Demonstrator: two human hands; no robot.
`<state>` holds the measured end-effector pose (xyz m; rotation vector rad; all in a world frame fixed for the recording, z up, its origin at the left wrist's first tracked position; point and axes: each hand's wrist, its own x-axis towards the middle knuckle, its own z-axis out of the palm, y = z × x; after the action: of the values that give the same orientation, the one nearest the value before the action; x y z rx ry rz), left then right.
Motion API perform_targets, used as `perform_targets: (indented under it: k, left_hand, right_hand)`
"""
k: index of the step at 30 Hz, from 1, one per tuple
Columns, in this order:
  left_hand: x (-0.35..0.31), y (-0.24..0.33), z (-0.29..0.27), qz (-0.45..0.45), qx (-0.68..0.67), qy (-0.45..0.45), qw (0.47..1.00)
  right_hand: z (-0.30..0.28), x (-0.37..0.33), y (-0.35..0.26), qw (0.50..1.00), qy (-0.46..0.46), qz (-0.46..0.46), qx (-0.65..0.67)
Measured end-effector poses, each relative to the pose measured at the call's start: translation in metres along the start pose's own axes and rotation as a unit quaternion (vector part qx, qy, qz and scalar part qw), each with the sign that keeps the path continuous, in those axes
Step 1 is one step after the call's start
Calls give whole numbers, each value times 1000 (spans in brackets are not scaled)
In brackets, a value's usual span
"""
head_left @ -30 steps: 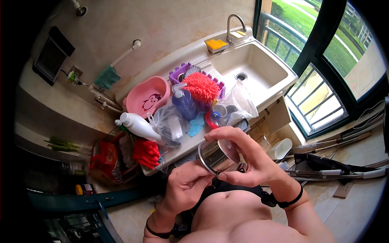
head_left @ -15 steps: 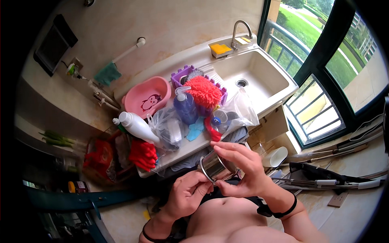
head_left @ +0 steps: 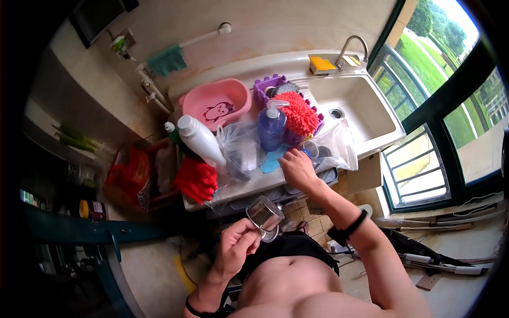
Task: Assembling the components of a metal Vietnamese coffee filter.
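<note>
My left hand point(head_left: 239, 245) pinches the rim of a shiny metal cup point(head_left: 266, 213), a small cylinder with a wide flared lip, held tilted in front of my belly. My right hand point(head_left: 298, 167) reaches to the front of the counter with its fingers curled down; what they close on is hidden beneath them. Beside those fingers lie a light blue cloth point(head_left: 272, 160) and a clear plastic cup point(head_left: 309, 149) with something blue in it. A purple pump bottle point(head_left: 271, 130) stands just behind.
The counter holds a pink basin point(head_left: 214, 100), a white bottle point(head_left: 202, 142), a clear plastic bag point(head_left: 238, 148), red gloves point(head_left: 196, 180) and a purple basket point(head_left: 265, 90) with a red chenille mitt point(head_left: 297, 112). A sink point(head_left: 366, 106) with a faucet point(head_left: 354, 45) is at the right, by the window.
My right hand has let go of the metal cup and moved forward to the counter, covering where a red cloth lay. The left hand keeps the cup, now lower and turned. The view has shifted.
</note>
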<state>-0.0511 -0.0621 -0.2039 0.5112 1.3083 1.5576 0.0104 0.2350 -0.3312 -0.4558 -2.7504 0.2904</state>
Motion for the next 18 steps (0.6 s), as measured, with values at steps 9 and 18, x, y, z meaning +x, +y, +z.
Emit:
perform_targets:
  k: [9, 18]
  left_hand:
    - [-25, 8, -26, 32, -62, 55, 996]
    - [-2, 5, -20, 15, -58, 79, 995]
  right_hand:
    - [54, 21, 21, 999, -3, -25, -46]
    - [-10, 27, 4, 906, 41, 171, 385]
